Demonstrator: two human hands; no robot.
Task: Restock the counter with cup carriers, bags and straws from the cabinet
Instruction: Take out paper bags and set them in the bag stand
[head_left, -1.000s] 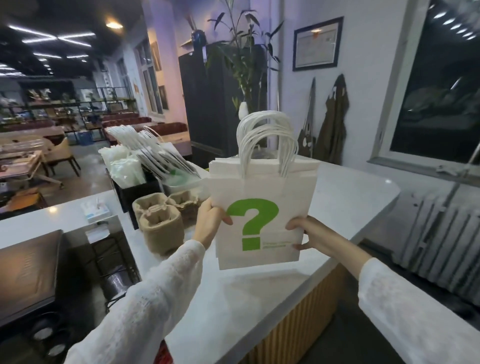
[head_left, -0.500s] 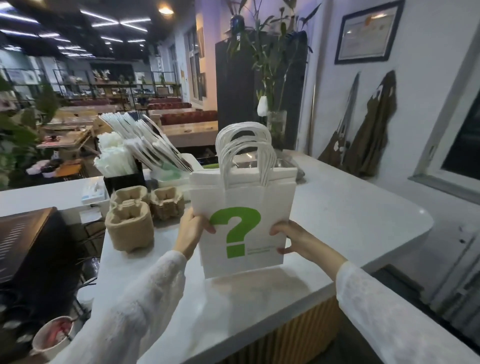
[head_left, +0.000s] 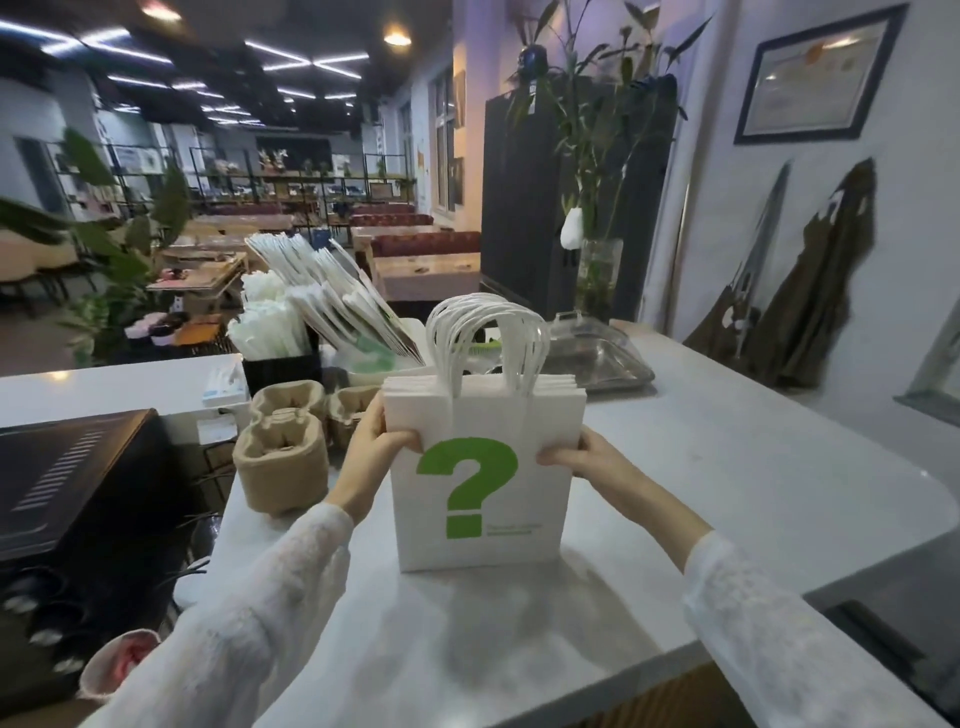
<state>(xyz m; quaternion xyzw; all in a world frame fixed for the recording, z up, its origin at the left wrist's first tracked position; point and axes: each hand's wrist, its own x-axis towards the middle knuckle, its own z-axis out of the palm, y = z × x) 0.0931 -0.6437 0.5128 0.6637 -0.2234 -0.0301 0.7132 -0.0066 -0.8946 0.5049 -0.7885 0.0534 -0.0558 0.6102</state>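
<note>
Stack of white paper bags (head_left: 485, 483), upright on the white surface (head_left: 727, 467), bottom edge touching it near the front middle. Green question mark printed on the front bag, small illegible line of print beside its dot. White twisted-paper handles bunched above the top edge, arching upward. Gripped on both sides just under the top edge: left hand (head_left: 371, 449) curled round the left side with thumb across the front face, right hand (head_left: 574, 457) curled round the right side with thumb on the front. White lacy sleeves on both forearms.

Just left of the bags, beside the left hand, stacks of brown pulp cup carriers (head_left: 283, 457), the nearest stack tall and standing at the surface's left edge, more behind it. Behind those, a black holder (head_left: 280, 366) packed with white wrapped straws (head_left: 270, 322), and next to it a fan of flat white bags (head_left: 343, 296) leaning back to the left. Directly behind the handles, a metal tray (head_left: 597, 356) lying flat on the surface. Small blue-and-white box (head_left: 223, 387) on the lower ledge to the left. Dark appliance (head_left: 67, 467) with vent slots at far left, below surface level. Glass vase of green stems (head_left: 597, 270) behind the tray, before a dark cabinet (head_left: 524, 208). Framed picture (head_left: 821, 78) on the right wall.
</note>
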